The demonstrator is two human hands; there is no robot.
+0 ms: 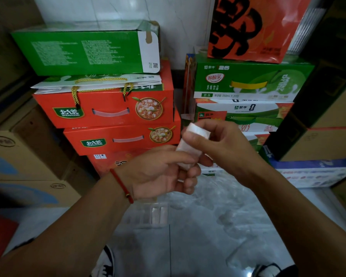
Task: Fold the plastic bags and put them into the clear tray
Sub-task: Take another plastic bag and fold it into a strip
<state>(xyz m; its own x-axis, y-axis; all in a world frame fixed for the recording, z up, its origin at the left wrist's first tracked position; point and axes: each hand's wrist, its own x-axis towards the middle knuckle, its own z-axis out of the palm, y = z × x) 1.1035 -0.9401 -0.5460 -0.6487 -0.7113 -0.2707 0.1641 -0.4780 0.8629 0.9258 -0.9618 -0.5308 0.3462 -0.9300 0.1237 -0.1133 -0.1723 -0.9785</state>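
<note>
A white plastic bag (190,145), folded into a narrow strip, is held up in front of me by both hands. My right hand (218,144) pinches its upper end between thumb and fingers. My left hand (164,172), with a red cord on the wrist, grips the lower end with curled fingers. Below the hands, on the pale floor, stands the clear tray (148,214) with a few folded white bags upright inside. Part of the tray is hidden by my left forearm.
Stacked red cartons (108,108) and a green carton (84,50) stand behind on the left. Green and white drink cartons (248,82) stand on the right, brown boxes (24,156) at both sides. Crumpled clear plastic (218,196) lies on the floor. My shoes (106,262) show at the bottom.
</note>
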